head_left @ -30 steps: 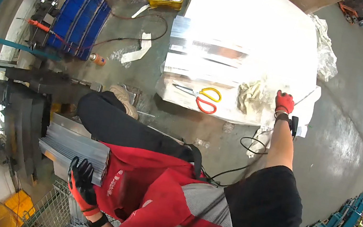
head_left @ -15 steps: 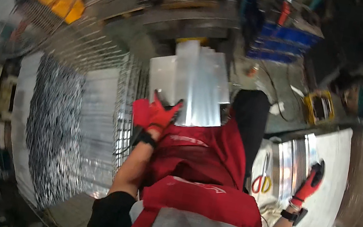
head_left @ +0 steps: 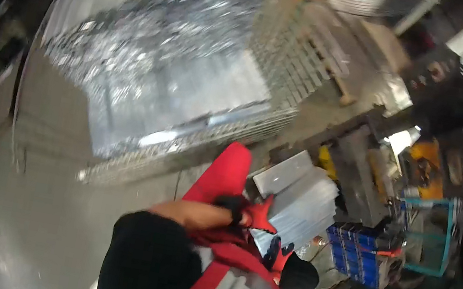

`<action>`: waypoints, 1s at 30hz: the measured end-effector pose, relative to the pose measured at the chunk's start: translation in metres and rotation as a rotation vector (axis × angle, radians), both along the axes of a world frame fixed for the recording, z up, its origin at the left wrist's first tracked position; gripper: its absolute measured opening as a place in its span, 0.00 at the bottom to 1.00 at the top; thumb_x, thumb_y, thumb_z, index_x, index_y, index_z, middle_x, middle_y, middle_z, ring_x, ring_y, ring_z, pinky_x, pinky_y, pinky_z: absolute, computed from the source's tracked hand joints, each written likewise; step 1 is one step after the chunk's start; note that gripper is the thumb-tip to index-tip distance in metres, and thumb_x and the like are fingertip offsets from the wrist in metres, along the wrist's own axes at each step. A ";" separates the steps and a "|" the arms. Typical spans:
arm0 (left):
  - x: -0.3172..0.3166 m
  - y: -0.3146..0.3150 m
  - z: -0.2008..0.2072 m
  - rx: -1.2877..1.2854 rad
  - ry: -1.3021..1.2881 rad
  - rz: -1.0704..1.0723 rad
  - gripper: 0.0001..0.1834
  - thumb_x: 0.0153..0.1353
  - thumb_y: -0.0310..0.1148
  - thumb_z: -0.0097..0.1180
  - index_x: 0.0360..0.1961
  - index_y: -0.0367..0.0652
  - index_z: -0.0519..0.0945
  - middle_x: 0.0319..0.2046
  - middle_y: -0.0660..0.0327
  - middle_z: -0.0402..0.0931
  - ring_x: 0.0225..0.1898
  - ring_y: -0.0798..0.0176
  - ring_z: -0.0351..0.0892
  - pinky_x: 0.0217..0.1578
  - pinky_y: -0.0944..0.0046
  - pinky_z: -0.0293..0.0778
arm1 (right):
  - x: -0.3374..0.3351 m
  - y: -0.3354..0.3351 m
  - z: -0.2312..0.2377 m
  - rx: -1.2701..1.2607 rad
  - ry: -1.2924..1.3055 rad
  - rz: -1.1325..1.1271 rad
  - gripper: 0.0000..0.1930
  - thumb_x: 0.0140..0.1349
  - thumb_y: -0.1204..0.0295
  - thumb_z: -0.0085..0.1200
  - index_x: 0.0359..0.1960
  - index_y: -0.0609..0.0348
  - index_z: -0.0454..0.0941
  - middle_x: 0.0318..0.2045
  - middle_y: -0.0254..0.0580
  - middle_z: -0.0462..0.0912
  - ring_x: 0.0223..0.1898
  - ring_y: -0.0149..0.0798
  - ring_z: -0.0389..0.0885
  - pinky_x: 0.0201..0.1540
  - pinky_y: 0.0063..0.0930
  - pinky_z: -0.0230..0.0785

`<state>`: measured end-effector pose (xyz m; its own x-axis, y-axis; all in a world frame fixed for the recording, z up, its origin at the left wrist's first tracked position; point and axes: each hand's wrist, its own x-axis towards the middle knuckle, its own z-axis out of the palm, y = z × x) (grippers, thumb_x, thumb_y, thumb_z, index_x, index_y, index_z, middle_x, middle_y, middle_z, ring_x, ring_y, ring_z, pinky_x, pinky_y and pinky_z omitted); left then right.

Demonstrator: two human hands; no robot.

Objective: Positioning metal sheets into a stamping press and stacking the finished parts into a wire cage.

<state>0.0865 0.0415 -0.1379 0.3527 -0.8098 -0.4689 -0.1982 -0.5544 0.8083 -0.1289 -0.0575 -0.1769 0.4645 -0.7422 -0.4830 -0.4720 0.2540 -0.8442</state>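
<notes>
hands on the metal sheets, nothing lifted clear yet

the stack of flat grey metal sheets [head_left: 302, 197] lies right of centre in the frame, just below the corner of the wire cage. the left hand [head_left: 256, 213], in a red and black glove, is at the stack's lower left edge, fingers spread over the sheet; it seems to touch or press the top sheet, but blur hides whether it has closed around an edge, so i cannot tell if it is grasping. the right hand [head_left: 278, 256], gloved the same way, sits just below the stack near its lower edge; its fingers look partly spread, and whether it holds anything cannot be told.

judging from this, the work is at an early point: the sheets still lie together as one pile, none is seen raised or carried, and the hands are only arriving at the edge.

outward from there: the wire mesh cage [head_left: 179, 92] fills the upper left and centre, with shiny crinkled metal pieces inside it. blue bins [head_left: 358, 253] sit to the lower right of the stack, beside a teal frame [head_left: 439, 234]. a yellow object [head_left: 428, 154] shows at the right. bare concrete floor [head_left: 34, 209] takes the lower left. the person's red vest and dark sleeve fill the bottom centre.
</notes>
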 end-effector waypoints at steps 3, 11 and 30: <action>0.008 0.010 -0.094 -0.192 0.088 0.208 0.60 0.43 0.59 0.58 0.65 0.42 0.34 0.48 0.48 0.68 0.41 0.56 0.68 0.43 0.60 0.65 | -0.001 -0.010 -0.042 -0.348 0.022 0.099 0.17 0.59 0.56 0.49 0.25 0.58 0.74 0.13 0.27 0.67 0.17 0.29 0.66 0.20 0.30 0.58; 0.053 0.009 -0.057 -0.214 1.016 0.342 0.17 0.63 0.36 0.46 0.53 0.49 0.67 0.37 0.66 0.74 0.17 0.76 0.61 0.15 0.76 0.59 | 0.009 -0.005 -0.047 0.341 -0.692 0.181 0.22 0.62 0.54 0.43 0.51 0.56 0.72 0.26 0.30 0.71 0.25 0.28 0.66 0.30 0.27 0.60; 0.041 0.000 0.029 -0.544 0.112 -0.281 0.41 0.58 0.32 0.53 0.65 0.42 0.41 0.48 0.55 0.71 0.44 0.62 0.73 0.44 0.68 0.67 | 0.051 0.013 0.057 0.250 -0.605 -0.253 0.27 0.52 0.71 0.56 0.54 0.63 0.62 0.44 0.42 0.76 0.46 0.36 0.75 0.50 0.28 0.65</action>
